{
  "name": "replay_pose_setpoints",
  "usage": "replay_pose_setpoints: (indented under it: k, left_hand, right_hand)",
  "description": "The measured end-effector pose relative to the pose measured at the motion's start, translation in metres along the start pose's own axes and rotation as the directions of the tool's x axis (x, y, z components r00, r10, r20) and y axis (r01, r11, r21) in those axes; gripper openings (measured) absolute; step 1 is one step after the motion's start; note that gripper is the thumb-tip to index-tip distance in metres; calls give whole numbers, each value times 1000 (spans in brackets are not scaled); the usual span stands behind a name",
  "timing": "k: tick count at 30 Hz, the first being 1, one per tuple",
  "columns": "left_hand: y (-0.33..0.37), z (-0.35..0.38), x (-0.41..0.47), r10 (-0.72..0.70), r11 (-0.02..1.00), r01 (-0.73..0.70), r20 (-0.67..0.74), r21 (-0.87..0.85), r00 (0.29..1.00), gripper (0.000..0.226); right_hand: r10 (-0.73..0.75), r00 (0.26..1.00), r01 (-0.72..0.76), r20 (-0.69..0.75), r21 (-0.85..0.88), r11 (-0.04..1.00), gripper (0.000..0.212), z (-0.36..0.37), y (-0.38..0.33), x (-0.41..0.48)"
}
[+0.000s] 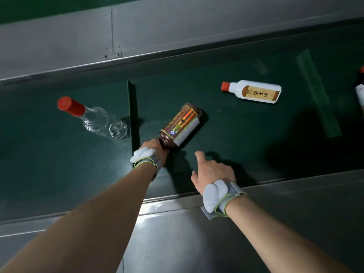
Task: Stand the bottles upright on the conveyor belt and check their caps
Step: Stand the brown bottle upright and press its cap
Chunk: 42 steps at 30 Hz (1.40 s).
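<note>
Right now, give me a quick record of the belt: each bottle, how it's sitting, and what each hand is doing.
clear bottle: red cap, appears upright, left of the belt's raised divider
brown bottle: tilted or lying, neck end in the left hand
white bottle: lying on its side, red cap pointing left
left hand: closed around the brown bottle's neck; cap hidden
right hand: open, fingers spread, holding nothing
conveyor belt: dark green
right edge: another bottle, partly cut off
</note>
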State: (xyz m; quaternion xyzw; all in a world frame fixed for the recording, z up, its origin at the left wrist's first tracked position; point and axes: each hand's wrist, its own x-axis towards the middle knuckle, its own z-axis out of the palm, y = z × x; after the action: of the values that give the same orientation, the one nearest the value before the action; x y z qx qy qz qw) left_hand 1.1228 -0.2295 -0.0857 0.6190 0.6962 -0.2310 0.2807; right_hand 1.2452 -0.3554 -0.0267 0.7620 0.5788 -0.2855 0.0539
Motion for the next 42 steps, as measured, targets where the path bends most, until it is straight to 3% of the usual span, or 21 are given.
replay_pose_setpoints:
  k: [1,4,6,9,14,20,25,34,42]
  left_hand:
    - [0,1,2,45,999,-45,16,-5,999,28]
    - [-2,-1,0,-146,989,144,63,41,987,43]
    - [-4,-9,-16,15,999,-14,25,-42,1000,38]
    - [-19,-7,-36,185,982,-183,-46,37,982,42]
    - [-25,-14,-46,260,965,-261,41,18,965,51]
    - [-24,-20,-60,322,947,-320,-52,39,945,39]
    - [-10,-48,-76,392,920,-386,-115,72,913,33]
    - [66,-65,-103,344,939,-320,-280,129,896,50]
    - [91,-71,-97,206,978,-206,-257,30,944,46]
  right_hand:
    - [6,1000,-5,-3,3,1000,43,0,-2,0]
    - [33,999,-33,-5,17,999,42,1,-11,-5]
    - [67,998,-67,-6,12,998,41,0,-20,-13]
    - [111,994,-111,5,-2,994,42,-3,-29,-19]
    - [157,987,-157,34,-6,988,41,-9,-49,-26]
    - [154,988,-154,9,0,988,44,-20,-58,-18]
    - [157,987,-158,-34,-14,987,64,-31,-42,-8]
    - [53,999,-53,11,-8,999,80,-68,31,17]
    - [-107,994,108,25,-42,993,78,-90,44,54]
